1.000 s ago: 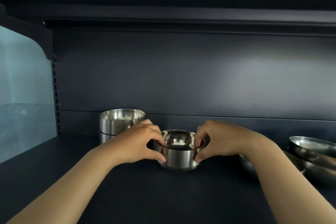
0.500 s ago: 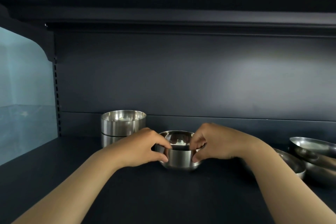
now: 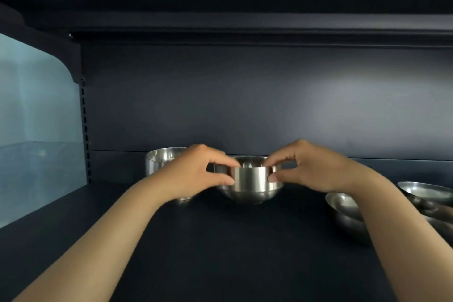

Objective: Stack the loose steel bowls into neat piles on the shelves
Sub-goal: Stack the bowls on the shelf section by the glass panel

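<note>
both hands — left hand [image 3: 193, 174], right hand [image 3: 311, 169] — still pinch the bowl [image 3: 248, 182] by its rim; it has lifted slightly toward the left pile [image 3: 159, 159] — stacking imminent.

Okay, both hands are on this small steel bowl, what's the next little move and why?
Probably carry the small bowl leftward and lower it onto the stack of matching bowls. Left hand and right hand both pinch its rim, and the wide shallow bowls at right look differently shaped.
</note>
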